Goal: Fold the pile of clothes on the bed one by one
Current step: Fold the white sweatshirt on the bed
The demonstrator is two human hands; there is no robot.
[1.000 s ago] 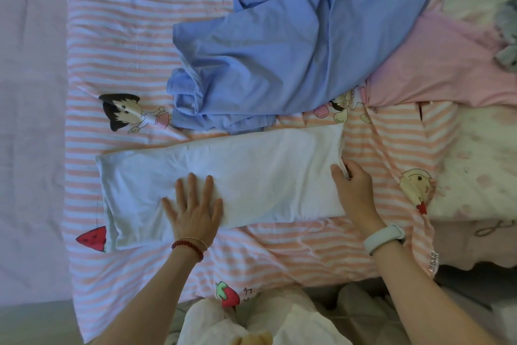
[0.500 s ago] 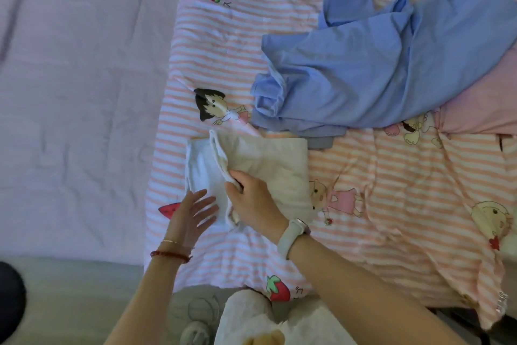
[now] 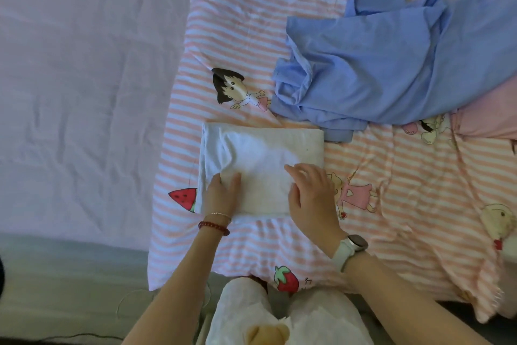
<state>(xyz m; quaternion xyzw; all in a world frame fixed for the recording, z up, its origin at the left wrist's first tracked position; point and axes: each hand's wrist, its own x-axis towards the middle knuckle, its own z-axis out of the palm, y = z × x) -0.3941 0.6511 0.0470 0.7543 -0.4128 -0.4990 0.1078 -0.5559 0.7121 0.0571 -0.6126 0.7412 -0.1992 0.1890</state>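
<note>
Under both flat palms lies the folded white garment [image 3: 260,165], on the striped quilt [image 3: 391,204]. The left hand [image 3: 221,196] and right hand [image 3: 310,196] press it, fingers relaxed; beyond them sits the blue shirt [image 3: 391,64]

Both forearms are bare, without sleeves. The left wrist wears a red beaded bracelet [image 3: 214,228] beside a thin gold-coloured bangle [image 3: 218,215]. The right wrist carries a white-strapped watch [image 3: 350,249] with a round dark case. Pale, lightly patterned trousers [image 3: 279,316] cover the legs.
</note>
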